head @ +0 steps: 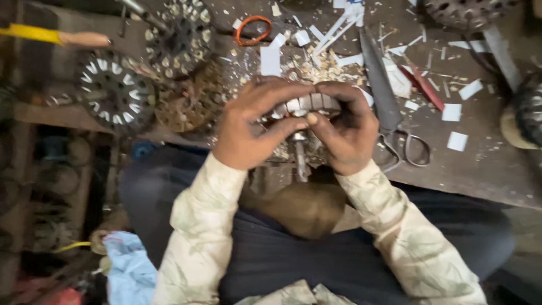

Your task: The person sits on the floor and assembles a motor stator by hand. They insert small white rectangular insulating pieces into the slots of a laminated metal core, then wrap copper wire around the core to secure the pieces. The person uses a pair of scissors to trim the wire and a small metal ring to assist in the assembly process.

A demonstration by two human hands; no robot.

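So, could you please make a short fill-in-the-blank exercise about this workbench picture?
1. Both hands, the left hand and the right hand, hold one round motor part with ____ paper strips in its slots.
2. The scissors lie to the ____ of the hands.
3. The small rubber ring on the bench is ____.

Missing words: white; right; orange

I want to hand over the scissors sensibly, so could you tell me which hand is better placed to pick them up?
Probably the right hand: the scissors lie just beside it on the workbench, while the left hand sits on the far side of the slotted motor core that both hands grip.
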